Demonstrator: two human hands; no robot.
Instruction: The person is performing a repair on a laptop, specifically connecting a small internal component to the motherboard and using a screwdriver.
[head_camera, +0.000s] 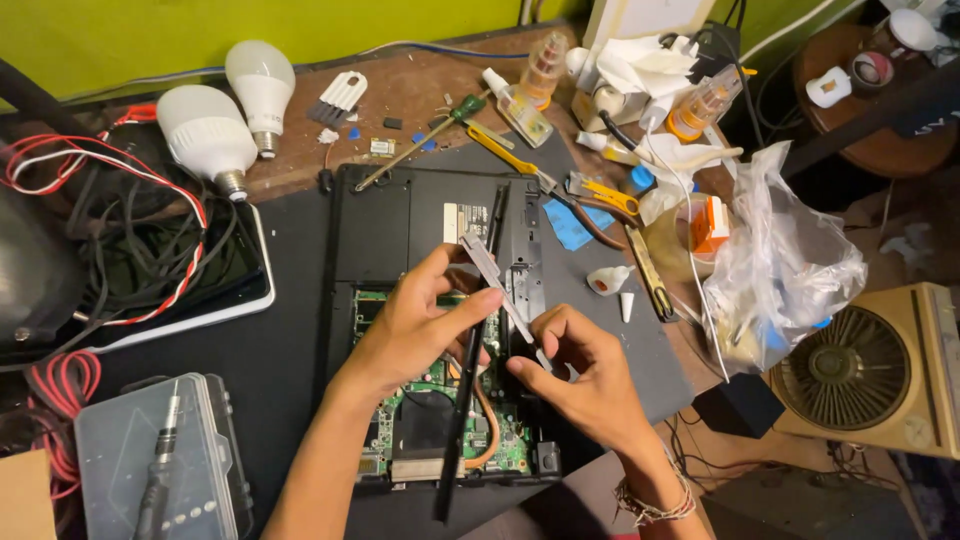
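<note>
The left hand (415, 325) pinches a long black strip (470, 360); the right hand (585, 370) grips a grey bracket (497, 285) by its lower end, both over the opened laptop (430, 300). Beyond lie screwdrivers (420, 143), bulbs (210, 130); wires (130, 240) left.

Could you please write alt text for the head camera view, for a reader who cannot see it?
Two bare hands work over an opened laptop with its green circuit board exposed: the left hand and the right hand together hold a thin grey strip beside a long black bar. Two white bulbs, screwdrivers, small bottles and tangled wires crowd the bench.
</note>
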